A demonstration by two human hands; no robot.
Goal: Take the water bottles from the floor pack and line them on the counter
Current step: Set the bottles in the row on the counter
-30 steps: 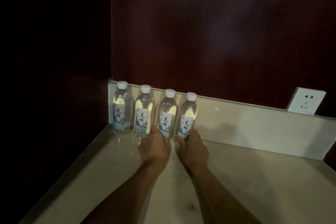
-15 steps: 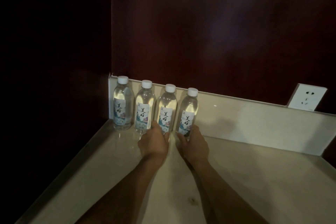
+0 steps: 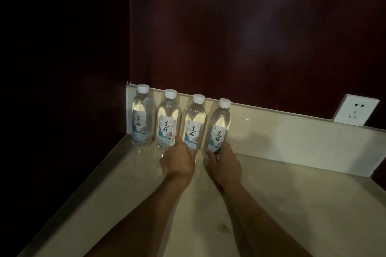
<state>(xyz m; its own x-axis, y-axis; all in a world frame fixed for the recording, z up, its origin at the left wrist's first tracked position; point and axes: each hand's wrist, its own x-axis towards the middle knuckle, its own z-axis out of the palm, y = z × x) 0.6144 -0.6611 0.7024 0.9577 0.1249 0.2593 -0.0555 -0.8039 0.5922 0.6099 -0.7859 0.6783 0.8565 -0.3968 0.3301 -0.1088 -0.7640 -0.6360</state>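
Nothing's really changing since a second ago: left hand [image 3: 177, 162] is gripping the third bottle [image 3: 193, 123], right hand [image 3: 224, 162] gripping the fourth bottle [image 3: 218, 127], just settling them into the row on the tabletop [image 3: 292, 204].

4 water bottles stand on 1 counter [image 3: 292, 204]: the first bottle [image 3: 142, 119], second bottle [image 3: 168, 123], third bottle [image 3: 194, 125] and fourth bottle [image 3: 218, 129], each with 1 white cap. 2 hands show, the left hand [image 3: 177, 161] and right hand [image 3: 225, 165]. 1 wall socket [image 3: 353, 110] is visible.
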